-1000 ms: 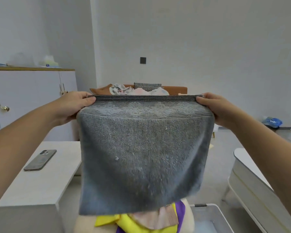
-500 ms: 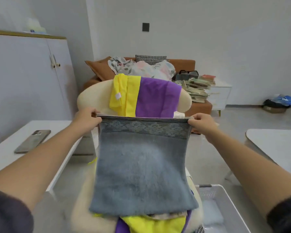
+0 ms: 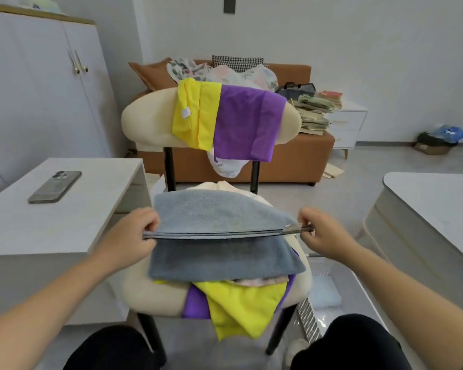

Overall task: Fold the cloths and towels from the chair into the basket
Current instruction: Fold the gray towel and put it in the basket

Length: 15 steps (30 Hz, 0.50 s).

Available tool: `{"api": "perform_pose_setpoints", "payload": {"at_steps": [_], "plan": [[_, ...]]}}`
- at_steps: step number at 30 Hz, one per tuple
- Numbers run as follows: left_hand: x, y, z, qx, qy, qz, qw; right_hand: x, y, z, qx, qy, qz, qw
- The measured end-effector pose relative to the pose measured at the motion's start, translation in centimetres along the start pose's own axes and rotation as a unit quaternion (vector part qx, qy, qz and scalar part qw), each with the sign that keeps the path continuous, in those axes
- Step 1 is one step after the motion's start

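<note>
- The grey towel lay doubled over on the chair's seat, its stacked edges lifted a little above the lower layer.
- The left hand pinched the towel's left corner, fingers closed on the edge.
- The right hand pinched the towel's right corner, where a small tag showed.
- Under the towel, on the seat, lay a yellow cloth, a purple cloth and something pinkish, the yellow one hanging off the front of the seat.
- The chair was cream with dark legs; over its backrest hung another yellow cloth and another purple cloth, touching side by side.
- The basket stood on the floor just right of the chair, pale and perforated; its contents were hard to make out.
- Left of the chair stood a white table with a phone lying flat on it.
- Behind the chair sat a brown sofa heaped with fabric.
</note>
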<state>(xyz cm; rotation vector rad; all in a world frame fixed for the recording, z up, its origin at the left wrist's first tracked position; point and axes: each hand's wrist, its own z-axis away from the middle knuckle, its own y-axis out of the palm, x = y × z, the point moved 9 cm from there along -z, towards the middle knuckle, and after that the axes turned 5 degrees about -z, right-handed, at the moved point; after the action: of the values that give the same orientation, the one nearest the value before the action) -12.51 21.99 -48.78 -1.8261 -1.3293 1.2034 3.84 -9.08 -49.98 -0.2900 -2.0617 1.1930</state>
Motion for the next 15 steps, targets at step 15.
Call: {"api": "perform_pose_setpoints", "payload": {"at_steps": [15], "plan": [[1.9, 8.3, 4.0, 0.195, -0.035, -0.227, 0.954, -2.9, 7.1, 4.2, 0.204, 0.029, 0.157, 0.966]]}}
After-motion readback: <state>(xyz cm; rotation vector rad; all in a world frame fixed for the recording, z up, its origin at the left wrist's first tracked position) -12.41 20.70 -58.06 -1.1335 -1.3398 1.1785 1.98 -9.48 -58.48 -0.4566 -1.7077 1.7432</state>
